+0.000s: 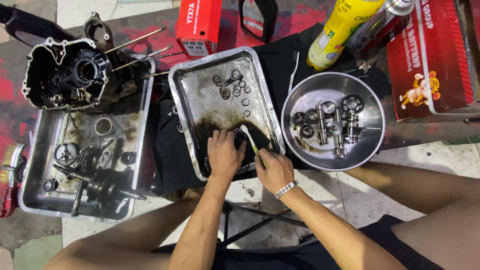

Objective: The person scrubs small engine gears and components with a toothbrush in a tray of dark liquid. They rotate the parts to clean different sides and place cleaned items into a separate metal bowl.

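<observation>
My left hand (223,154) rests in the near end of a rectangular metal tray (182,97), its fingers closed on a small dark metal part (239,134) in a pool of dirty black liquid. My right hand (274,171), with a metal bracelet on the wrist, grips a toothbrush (249,138) whose white head touches that part. Several washers and rings (232,86) lie at the tray's far end.
A round steel bowl (367,145) at the right holds gears and shafts (327,124). At the left a larger tray (31,165) holds a black engine casing (65,74), a crankshaft and other parts. Red boxes, a yellow bottle and a spray can stand at the back.
</observation>
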